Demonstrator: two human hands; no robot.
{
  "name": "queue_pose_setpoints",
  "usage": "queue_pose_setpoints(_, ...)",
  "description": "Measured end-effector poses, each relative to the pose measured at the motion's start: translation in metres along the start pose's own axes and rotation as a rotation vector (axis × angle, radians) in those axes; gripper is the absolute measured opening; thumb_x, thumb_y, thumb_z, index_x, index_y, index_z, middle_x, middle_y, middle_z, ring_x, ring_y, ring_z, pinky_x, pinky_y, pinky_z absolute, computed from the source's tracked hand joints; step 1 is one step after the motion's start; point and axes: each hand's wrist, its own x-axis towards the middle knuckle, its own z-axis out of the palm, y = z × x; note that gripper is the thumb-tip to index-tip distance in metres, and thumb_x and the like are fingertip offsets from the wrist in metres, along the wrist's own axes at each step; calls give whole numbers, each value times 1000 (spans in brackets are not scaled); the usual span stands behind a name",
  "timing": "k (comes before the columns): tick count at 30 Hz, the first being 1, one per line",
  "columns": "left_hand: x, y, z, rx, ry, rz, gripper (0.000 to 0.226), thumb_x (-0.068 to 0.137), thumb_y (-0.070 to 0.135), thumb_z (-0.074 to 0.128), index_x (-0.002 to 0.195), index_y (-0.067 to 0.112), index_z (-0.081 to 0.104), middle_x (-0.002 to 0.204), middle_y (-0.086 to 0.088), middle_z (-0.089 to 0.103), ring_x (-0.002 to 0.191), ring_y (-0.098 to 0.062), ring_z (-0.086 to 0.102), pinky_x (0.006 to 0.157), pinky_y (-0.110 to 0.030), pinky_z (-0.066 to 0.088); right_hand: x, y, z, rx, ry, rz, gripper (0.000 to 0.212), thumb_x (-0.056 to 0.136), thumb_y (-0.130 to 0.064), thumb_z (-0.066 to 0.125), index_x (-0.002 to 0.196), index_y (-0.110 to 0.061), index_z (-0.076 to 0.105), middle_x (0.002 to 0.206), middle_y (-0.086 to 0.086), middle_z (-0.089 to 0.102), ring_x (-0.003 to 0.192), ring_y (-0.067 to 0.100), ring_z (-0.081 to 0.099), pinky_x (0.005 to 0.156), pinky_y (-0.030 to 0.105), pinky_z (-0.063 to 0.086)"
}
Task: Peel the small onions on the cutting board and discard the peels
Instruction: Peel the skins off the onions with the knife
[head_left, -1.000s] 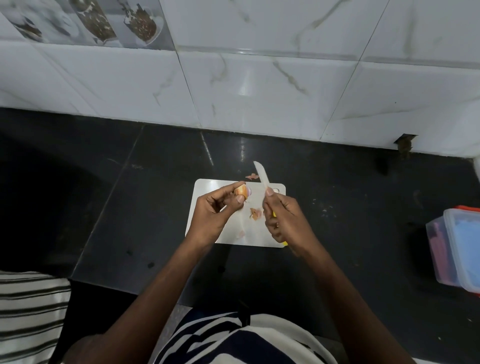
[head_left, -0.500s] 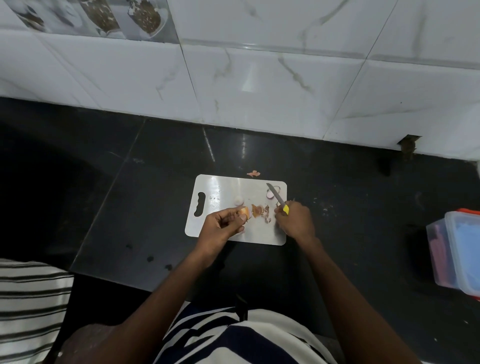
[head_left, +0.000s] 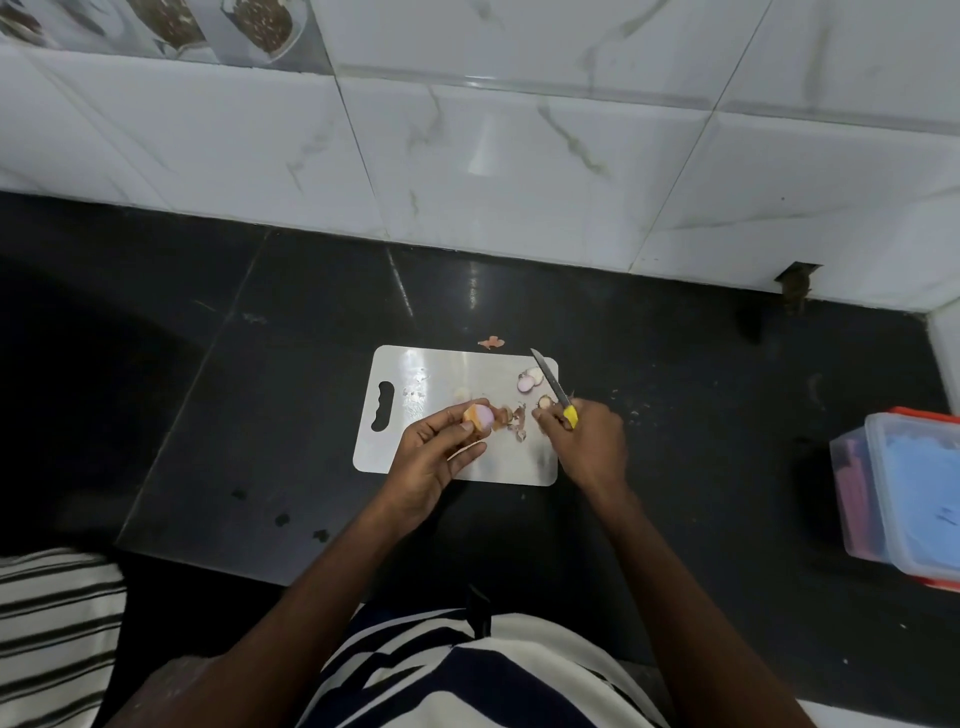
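A white cutting board (head_left: 441, 374) with a handle slot lies on the black counter. My left hand (head_left: 434, 452) holds a small onion (head_left: 479, 417), partly peeled, pale purple with an orange skin patch, just above the board's middle. My right hand (head_left: 587, 441) grips a knife (head_left: 556, 391) with a yellow handle, blade pointing away over the board's right edge. Brown peel scraps (head_left: 514, 422) lie between the hands. Cut onion ends (head_left: 530, 379) sit beside the blade near the board's far right corner.
One peel scrap (head_left: 491, 341) lies on the counter (head_left: 260, 415) just beyond the board. A clear plastic box (head_left: 904, 493) with blue contents stands at the right edge. A white marble-tiled wall (head_left: 519, 156) rises behind. Striped cloth (head_left: 52, 623) is at lower left.
Both hands have come down from in front of the board to rest over it. The knife dropped from upright to lying low over the right edge. More peel scraps lie on the board.
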Motion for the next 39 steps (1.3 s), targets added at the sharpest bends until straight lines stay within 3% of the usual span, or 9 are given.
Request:
queue_pose_setpoints(2,0,2,1,48,9,22,29,106,0,60,130,7,75,137,-15,76,128,-27,72,92,-26,64,-2,-5,-1,79,-40,-49,28,94,-35,77,122,-31,77,100,-7,78,89,16,73,78,41,64)
queue_pose_setpoints(5,1,0,0,203,31,99,30,103,4,70,127,20,80,136,-2,78,136,-31,67,106,-38,60,-12,-23,-5,251,-28,-137,28,99,-32,75,126,-37,77,110,-14,79,94,14,75,83,36,65)
queue_pose_setpoints(8,3,1,-4,352,42,178,34,100,13,77,132,22,79,138,-1,77,136,-29,66,119,-54,51,-20,-43,-9,424,-151,-215,26,98,-39,76,122,-30,80,92,-20,78,85,5,73,72,26,61)
queue_pose_setpoints(11,2,6,-4,415,43,229,36,102,8,74,137,12,74,135,-6,77,133,-29,69,120,-56,51,-26,-47,-6,356,-192,-320,35,94,-56,75,113,-28,81,78,-10,75,71,10,69,63,31,57)
queue_pose_setpoints(20,-1,16,1,477,63,354,29,102,7,75,130,12,78,127,-5,81,127,-30,72,117,-52,54,-29,-46,-4,402,-114,-430,25,93,-49,80,96,-24,80,77,-10,73,74,16,68,64,33,55)
queue_pose_setpoints(26,-1,21,3,525,62,376,23,98,12,81,121,12,82,122,-2,82,125,-30,73,112,-50,58,-31,-36,-1,316,-53,-525,26,98,-38,77,118,-23,81,101,-10,79,90,8,71,75,37,60)
queue_pose_setpoints(31,0,20,7,652,153,413,19,95,11,84,114,14,84,121,6,82,113,-19,75,98,-38,66,-34,-38,3,79,161,-622,27,100,-38,74,124,-25,80,119,-7,74,102,8,68,76,24,58)
queue_pose_setpoints(35,-1,17,11,680,195,440,25,93,11,86,118,17,84,119,11,82,108,-13,75,92,-26,65,-33,-39,4,100,150,-635,28,98,-31,72,122,-20,81,117,-5,78,101,12,71,82,31,61)
queue_pose_setpoints(39,-2,17,9,702,197,453,17,93,11,86,110,15,85,119,11,82,110,-14,75,92,-26,65,-27,-37,2,118,107,-658,24,98,-23,76,121,-19,82,114,-4,79,101,10,71,84,30,61)
